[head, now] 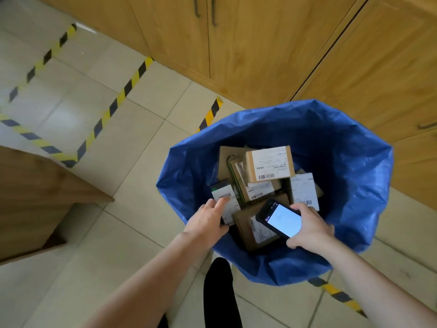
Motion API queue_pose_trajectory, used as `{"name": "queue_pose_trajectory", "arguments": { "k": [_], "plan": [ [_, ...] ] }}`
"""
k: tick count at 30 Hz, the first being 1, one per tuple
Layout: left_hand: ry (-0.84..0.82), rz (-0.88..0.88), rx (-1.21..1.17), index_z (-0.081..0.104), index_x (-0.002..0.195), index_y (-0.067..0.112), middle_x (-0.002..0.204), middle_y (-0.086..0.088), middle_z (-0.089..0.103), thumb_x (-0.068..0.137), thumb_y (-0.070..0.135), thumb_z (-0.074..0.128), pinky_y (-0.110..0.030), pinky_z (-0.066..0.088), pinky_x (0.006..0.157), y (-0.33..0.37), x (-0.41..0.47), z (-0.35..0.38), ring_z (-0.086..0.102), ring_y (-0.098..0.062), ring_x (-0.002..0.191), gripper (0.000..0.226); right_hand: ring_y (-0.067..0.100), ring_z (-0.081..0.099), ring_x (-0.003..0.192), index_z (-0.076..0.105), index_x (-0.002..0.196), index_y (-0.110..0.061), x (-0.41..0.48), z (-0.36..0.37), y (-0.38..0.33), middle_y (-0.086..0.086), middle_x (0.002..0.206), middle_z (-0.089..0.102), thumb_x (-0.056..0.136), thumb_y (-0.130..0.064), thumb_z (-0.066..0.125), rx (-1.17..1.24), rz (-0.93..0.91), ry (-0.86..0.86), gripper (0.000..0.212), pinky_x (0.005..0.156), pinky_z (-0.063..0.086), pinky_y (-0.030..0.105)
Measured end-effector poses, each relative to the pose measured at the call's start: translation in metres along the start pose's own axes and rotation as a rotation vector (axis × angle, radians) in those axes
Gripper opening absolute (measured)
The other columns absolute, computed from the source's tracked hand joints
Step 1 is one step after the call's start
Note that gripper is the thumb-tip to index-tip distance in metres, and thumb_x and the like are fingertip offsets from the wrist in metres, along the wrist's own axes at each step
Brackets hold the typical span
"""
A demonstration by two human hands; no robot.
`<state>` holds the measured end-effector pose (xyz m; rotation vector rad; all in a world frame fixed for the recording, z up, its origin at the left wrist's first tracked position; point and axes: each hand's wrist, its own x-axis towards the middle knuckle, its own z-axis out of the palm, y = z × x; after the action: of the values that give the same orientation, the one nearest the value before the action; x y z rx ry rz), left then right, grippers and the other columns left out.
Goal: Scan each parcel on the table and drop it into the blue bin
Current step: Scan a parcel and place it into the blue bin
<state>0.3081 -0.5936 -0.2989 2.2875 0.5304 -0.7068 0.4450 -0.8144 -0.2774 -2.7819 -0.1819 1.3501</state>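
Two hands point(208, 221) over blue bin point(354, 162); one phone point(280, 218), about six parcels point(269, 165).

blue bin point(350, 176): crinkled plastic | parcels point(269, 164): matt cardboard, paper labels | cabinets point(272, 43): wood | floor point(78, 91): glossy tile

The tiled floor point(71, 95) holds the blue bin point(354, 185) near the wooden cupboards point(260, 55), with yellow-and-black tape point(125, 91) stuck on it.

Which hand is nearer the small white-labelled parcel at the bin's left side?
Left. The left hand touches the small white-labelled parcel, forefinger on its barcode. The right hand is off to its right, holding the handheld scanner.
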Motion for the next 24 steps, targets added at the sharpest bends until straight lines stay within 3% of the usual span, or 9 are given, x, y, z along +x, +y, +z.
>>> {"name": "queue_pose_trajectory", "arguments": {
  "k": [6, 11, 15, 19, 24],
  "plan": [
    [0.117, 0.022, -0.106, 0.027, 0.148, 0.03, 0.128, -0.001, 0.047, 0.086, 0.025, 0.063, -0.036, 0.047, 0.092, -0.031, -0.075, -0.053, 0.05, -0.024, 0.116, 0.071, 0.012, 0.043, 0.116, 0.034, 0.128, -0.037, -0.086, 0.001, -0.066, -0.016, 0.126, 0.042, 0.051, -0.022, 0.076, 0.027, -0.122, 0.072, 0.089, 0.088, 0.034, 0.035],
    [0.291, 0.021, -0.151, 0.032, 0.146, 0.03, 0.133, 0.004, 0.047, 0.09, 0.029, 0.061, -0.032, 0.044, 0.096, -0.097, -0.178, -0.113, 0.051, -0.019, 0.12, 0.064, 0.011, 0.045, 0.117, 0.035, 0.131, -0.035, -0.176, 0.032, -0.147, -0.014, 0.127, 0.043, 0.048, -0.023, 0.077, 0.125, -0.292, 0.121, 0.093, 0.092, 0.04, 0.035],
    [0.416, -0.043, -0.134, 0.033, 0.143, 0.035, 0.132, 0.009, 0.044, 0.091, 0.033, 0.055, -0.026, 0.042, 0.097, -0.168, -0.28, -0.161, 0.047, -0.013, 0.123, 0.057, 0.01, 0.055, 0.107, 0.04, 0.124, -0.041, -0.259, 0.065, -0.238, -0.015, 0.121, 0.05, 0.041, -0.025, 0.075, 0.3, -0.41, 0.106, 0.092, 0.095, 0.046, 0.033],
    [0.558, -0.098, -0.022, 0.033, 0.143, 0.035, 0.131, 0.009, 0.044, 0.091, 0.03, 0.049, -0.027, 0.04, 0.1, -0.245, -0.384, -0.216, 0.043, -0.012, 0.125, 0.054, 0.009, 0.054, 0.107, 0.042, 0.124, -0.039, -0.334, 0.084, -0.343, -0.017, 0.117, 0.05, 0.034, -0.032, 0.069, 0.28, -0.588, 0.079, 0.094, 0.091, 0.044, 0.029],
    [0.769, -0.235, -0.044, 0.037, 0.143, 0.03, 0.131, 0.005, 0.047, 0.093, 0.028, 0.051, -0.029, 0.042, 0.099, -0.328, -0.504, -0.258, 0.048, -0.017, 0.122, 0.051, 0.017, 0.054, 0.106, 0.041, 0.121, -0.035, -0.406, 0.11, -0.461, -0.008, 0.117, 0.051, 0.042, -0.021, 0.074, 0.165, -0.818, 0.018, 0.088, 0.088, 0.049, 0.037]
  ]
}}
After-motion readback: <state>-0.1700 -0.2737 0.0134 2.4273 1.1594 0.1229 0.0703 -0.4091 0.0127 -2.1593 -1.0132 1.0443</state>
